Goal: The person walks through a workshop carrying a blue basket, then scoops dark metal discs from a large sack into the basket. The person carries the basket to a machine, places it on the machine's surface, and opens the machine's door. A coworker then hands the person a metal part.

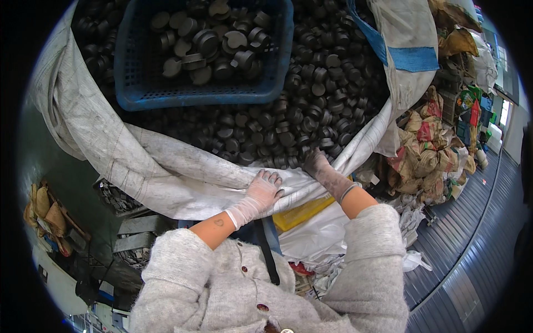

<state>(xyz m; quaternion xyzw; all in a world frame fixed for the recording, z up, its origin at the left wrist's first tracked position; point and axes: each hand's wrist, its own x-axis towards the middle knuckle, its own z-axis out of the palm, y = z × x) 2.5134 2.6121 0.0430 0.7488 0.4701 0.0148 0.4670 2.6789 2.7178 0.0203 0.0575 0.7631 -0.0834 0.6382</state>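
Observation:
My left hand (264, 188), in a thin whitish glove with dirty fingertips, lies on the folded near rim of a large white woven bulk bag (183, 189). Its fingers are a little apart, with no loose piece in them. Over the same rim, my right hand (320, 165) reaches down into the bag in a dirtier glove. Its fingertips are among dark grey, short cylindrical metal-looking pieces (287, 137), and whether they grip one is hidden. On top of the heap sits a blue plastic basket (195, 100), partly filled with similar pieces (206, 41), some with notched faces.
Stuffed brown sacks (424, 158) are piled at the right, beside a ribbed grey surface (466, 241). Below the rim are a yellow plastic object (304, 213) and white sheeting (312, 241). At the left stand grey containers (139, 233) of small parts and more sacks (52, 216).

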